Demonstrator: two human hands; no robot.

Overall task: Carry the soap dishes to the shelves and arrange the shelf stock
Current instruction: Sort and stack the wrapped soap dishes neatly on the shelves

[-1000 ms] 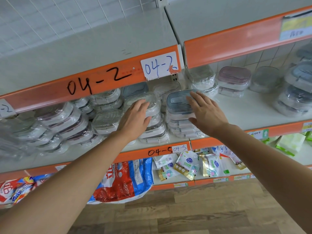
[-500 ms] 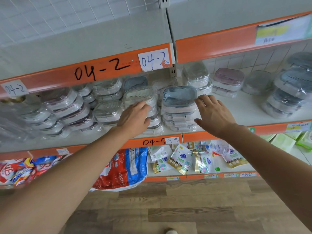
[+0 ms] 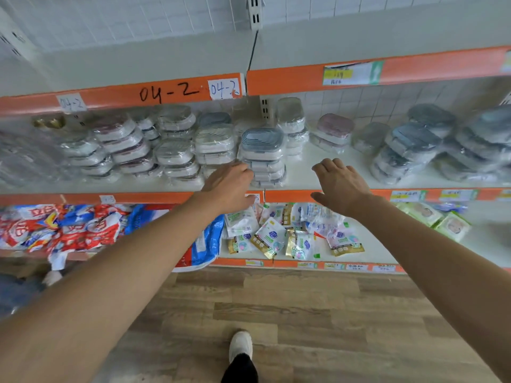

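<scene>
1. Shelf (image 3: 318, 172) carried wrapped soap dishes (image 3: 177, 158), stacked in uneven rows.
2. Arranging looked underway: left hand (image 3: 229, 186) touched the grey-lidded stack (image 3: 262, 156), fingers loosely curled, gripping nothing visible.
3. Right hand (image 3: 340, 186) hovered beside, fingers spread; squaring the stack seemed next.

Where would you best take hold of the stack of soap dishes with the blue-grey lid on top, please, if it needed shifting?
Probably by its two long flanks, low down, one hand on each. The stack stands several wrapped dishes high at the shelf front, so gripping only the top would likely lift one dish. Its right flank is free; the left hand is already at its left.
</scene>
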